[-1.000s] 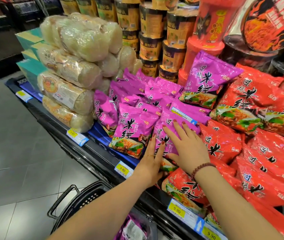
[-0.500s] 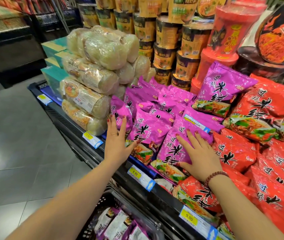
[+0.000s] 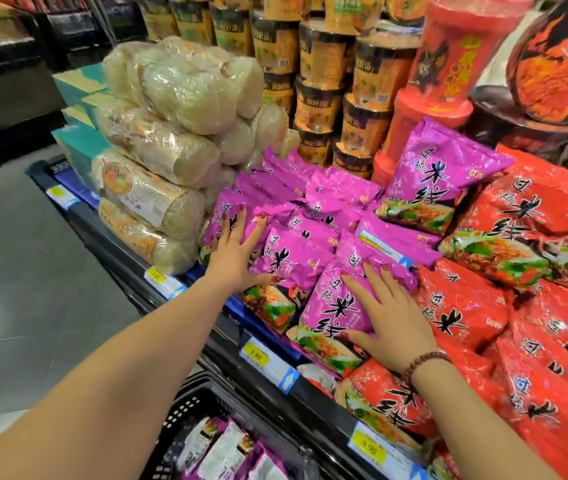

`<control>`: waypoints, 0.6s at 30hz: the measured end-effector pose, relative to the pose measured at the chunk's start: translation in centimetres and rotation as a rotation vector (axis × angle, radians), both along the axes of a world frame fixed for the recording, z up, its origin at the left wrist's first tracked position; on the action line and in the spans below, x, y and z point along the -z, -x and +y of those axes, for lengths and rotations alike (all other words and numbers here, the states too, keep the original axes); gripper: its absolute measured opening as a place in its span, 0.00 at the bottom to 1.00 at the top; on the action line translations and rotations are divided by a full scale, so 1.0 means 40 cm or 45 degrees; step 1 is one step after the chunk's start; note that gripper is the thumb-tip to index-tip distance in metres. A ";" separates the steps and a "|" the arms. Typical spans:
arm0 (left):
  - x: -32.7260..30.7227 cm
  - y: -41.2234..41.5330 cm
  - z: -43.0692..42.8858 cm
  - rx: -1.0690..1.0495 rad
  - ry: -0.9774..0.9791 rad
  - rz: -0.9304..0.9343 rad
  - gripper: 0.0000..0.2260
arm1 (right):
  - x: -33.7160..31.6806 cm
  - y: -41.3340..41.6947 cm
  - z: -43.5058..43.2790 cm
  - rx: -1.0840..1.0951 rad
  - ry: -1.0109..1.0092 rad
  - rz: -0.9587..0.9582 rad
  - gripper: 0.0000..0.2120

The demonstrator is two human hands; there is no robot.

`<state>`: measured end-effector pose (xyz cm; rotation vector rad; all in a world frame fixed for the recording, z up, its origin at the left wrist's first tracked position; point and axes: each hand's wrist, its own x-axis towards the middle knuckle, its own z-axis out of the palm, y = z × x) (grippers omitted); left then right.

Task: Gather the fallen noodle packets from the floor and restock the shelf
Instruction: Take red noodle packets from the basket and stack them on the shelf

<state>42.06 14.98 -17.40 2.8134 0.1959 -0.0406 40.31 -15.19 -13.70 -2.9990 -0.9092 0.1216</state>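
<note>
Purple noodle packets (image 3: pixel 310 216) lie piled in the middle of the shelf (image 3: pixel 206 327). My left hand (image 3: pixel 235 254) lies flat with spread fingers on the leftmost purple packets. My right hand (image 3: pixel 389 313) presses flat on a front purple packet (image 3: pixel 331 306) at the shelf edge. Below the shelf, a black basket (image 3: pixel 189 410) holds several more purple packets (image 3: pixel 227 448).
Red noodle packets (image 3: pixel 517 271) fill the shelf to the right. Clear-wrapped vermicelli bundles (image 3: pixel 158 161) are stacked on the left, with cup noodles (image 3: pixel 324 98) behind. Yellow price tags (image 3: pixel 258 355) line the shelf rail. Grey tiled floor (image 3: pixel 16 271) lies to the left.
My left hand moved from beside my right hand leftward and forward onto the leftmost purple packets. My right hand has stayed pressed on the front purple packet. The view has tilted down toward the basket.
</note>
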 end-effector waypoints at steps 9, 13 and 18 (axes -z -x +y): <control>0.062 0.120 -0.016 0.406 -0.167 -0.432 0.47 | -0.042 0.052 0.050 0.031 0.164 -0.208 0.43; 0.071 0.119 -0.012 0.536 -0.382 -0.214 0.51 | -0.018 0.106 0.116 -0.087 0.169 -0.251 0.44; 0.042 0.086 -0.065 0.450 -0.438 -0.081 0.47 | 0.029 0.097 0.130 -0.037 0.284 -0.231 0.45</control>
